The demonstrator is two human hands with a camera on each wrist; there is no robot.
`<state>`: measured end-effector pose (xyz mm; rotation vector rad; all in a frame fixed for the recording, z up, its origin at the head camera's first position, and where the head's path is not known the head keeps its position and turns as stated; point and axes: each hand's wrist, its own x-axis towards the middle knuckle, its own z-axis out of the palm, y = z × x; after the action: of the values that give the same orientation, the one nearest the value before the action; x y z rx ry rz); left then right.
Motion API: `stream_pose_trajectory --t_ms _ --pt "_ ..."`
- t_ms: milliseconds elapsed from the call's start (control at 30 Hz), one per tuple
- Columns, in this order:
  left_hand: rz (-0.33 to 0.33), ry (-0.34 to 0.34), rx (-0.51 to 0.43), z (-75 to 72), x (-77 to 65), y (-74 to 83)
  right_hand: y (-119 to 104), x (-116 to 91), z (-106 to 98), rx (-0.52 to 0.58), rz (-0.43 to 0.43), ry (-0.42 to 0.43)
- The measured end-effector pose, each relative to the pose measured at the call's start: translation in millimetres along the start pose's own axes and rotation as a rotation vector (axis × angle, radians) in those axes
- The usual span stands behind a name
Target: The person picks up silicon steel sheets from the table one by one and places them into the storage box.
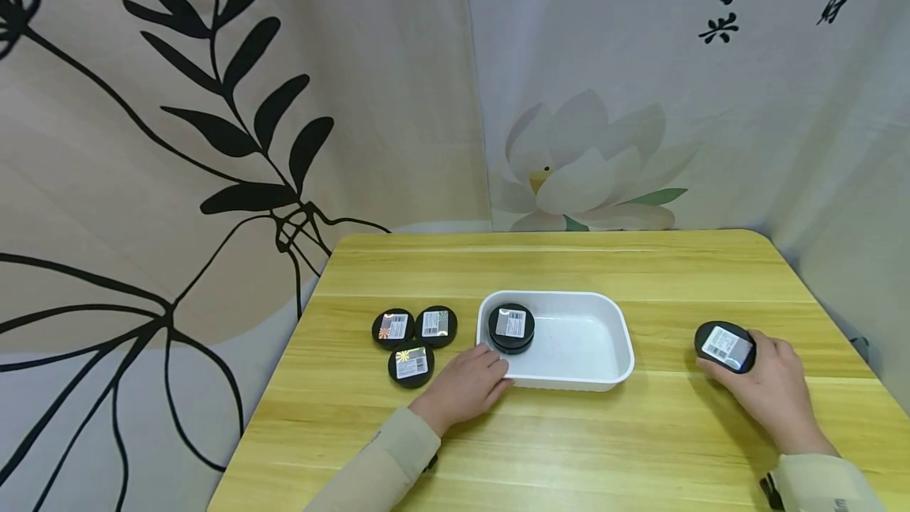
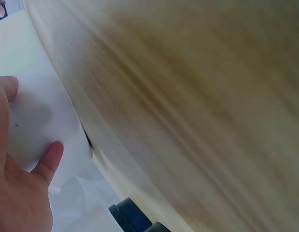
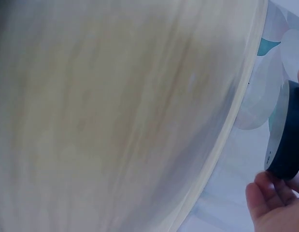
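Two bare hands in pale sleeves (image 1: 380, 461) are reaching over a wood-grain worktop (image 1: 562, 457), seen from the wearer's head. At the right, well apart from everything else, the right hand (image 1: 775, 389) is holding a round black container (image 1: 725, 347), its fingers closing around the rim and its white barcode label facing up toward the head camera. From the right wrist, the same container is showing edge-on, with a dark side wall and a paler face. Near the middle, the left hand (image 1: 464, 388) is resting against the front left corner of a white rectangular tray (image 1: 579, 342), its fingers touching the outside; the left wrist view is showing two of them spreading apart, though how far the others are bending I cannot tell. Inside the tray, at its left end, a short stack of black containers (image 1: 511, 325) is sitting, the top one showing a white label. Left of the tray, three more are lying close together: an orange-marked container (image 1: 392, 328) and a silver-labelled container (image 1: 437, 325) side by side, with a yellow-marked container (image 1: 411, 364) nearer the wearer. Behind, a pale curtain (image 1: 398, 101) is hanging, printed with black leaves and a lotus.
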<state>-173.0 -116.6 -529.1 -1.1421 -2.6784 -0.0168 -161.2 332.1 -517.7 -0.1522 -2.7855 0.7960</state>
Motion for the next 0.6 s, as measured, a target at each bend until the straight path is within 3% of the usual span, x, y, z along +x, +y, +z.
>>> stream_pose_trajectory --t_ms 600 --pt "-0.011 -0.017 -0.006 -1.1 0.0 -0.5 -6.6 1.8 6.8 0.018 -0.033 0.013"
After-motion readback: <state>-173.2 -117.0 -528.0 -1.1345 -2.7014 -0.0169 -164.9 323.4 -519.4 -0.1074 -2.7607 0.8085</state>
